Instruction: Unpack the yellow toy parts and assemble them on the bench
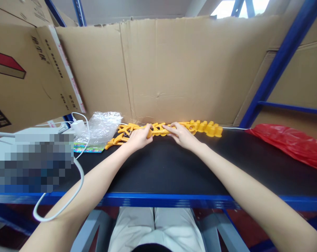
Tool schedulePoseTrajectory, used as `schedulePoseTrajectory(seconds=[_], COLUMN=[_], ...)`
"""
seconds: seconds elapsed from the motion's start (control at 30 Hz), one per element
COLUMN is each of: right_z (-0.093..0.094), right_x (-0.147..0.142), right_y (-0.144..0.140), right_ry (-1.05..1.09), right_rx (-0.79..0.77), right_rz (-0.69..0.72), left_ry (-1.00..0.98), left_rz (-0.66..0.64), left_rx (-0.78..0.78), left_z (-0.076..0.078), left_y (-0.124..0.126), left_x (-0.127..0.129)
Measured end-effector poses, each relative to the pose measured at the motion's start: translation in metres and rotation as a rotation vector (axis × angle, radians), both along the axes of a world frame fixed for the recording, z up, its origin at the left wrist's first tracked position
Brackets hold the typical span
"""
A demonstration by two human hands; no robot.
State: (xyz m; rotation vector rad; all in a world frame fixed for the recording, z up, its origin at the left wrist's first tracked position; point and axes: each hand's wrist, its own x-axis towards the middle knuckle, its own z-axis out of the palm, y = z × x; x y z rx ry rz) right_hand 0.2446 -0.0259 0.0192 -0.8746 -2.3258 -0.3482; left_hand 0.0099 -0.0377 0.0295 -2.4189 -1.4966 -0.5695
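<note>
Pale trousers (158, 227) show at the bottom edge, under the blue metal front rail (158, 200) of a bench topped with a smooth black mat (160, 168). Both bare forearms reach far across the mat to a row of yellow plastic pieces (169, 128) lying along the far edge, against a creased brown cardboard wall (179, 70). At the row's left end the pieces are flat and star-like with thin arms; toward the right they become chunky, knobbed blocks. The left hand (138, 138) is curled over one yellow piece near the row's middle, fingers closed around it. The right hand (181, 134) lies just beside it, fingers stretched flat and pressing on the next pieces, not closed round anything. Far left, a crumpled clear plastic bag (104, 126) sits on a bright patterned card (88, 147), next to a white charger (78, 125) whose white cable (76, 175) loops off the near edge. A cardboard box (24, 73) hangs over the left side, carrying a red mark and dark printing too skewed to read. Far right, a shiny red plastic bag (292, 143) lies wrinkled on the mat, beside a blue shelf post (279, 63).
</note>
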Motion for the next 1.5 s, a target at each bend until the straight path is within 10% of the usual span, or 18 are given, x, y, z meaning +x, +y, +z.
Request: schedulePoseTrajectory(seconds=[0.27, 0.7, 1.0, 1.37, 1.5], right_z=[0.003, 0.002, 0.006, 0.017, 0.011], right_x=[0.002, -0.004, -0.002, -0.007, 0.001], right_y=[0.001, 0.003, -0.001, -0.013, -0.004], right_ry=[0.167, 0.743, 0.723, 0.673, 0.666], right_rx=[-0.120, -0.830, -0.874, -0.913, -0.889], right_rz=[0.130, 0.123, 0.237, -0.044, 0.107], left_ry=[-0.006, -0.068, -0.147, -0.145, -0.141], left_rz=[0.023, 0.028, 0.015, -0.001, 0.025], left_rx=[-0.001, 0.043, 0.034, 0.117, 0.103], left_z=[0.001, 0.002, 0.000, -0.002, -0.002], left_y=[0.006, 0.009, 0.012, 0.009, 0.013], left_x=[-0.007, -0.010, -0.012, -0.008, -0.011])
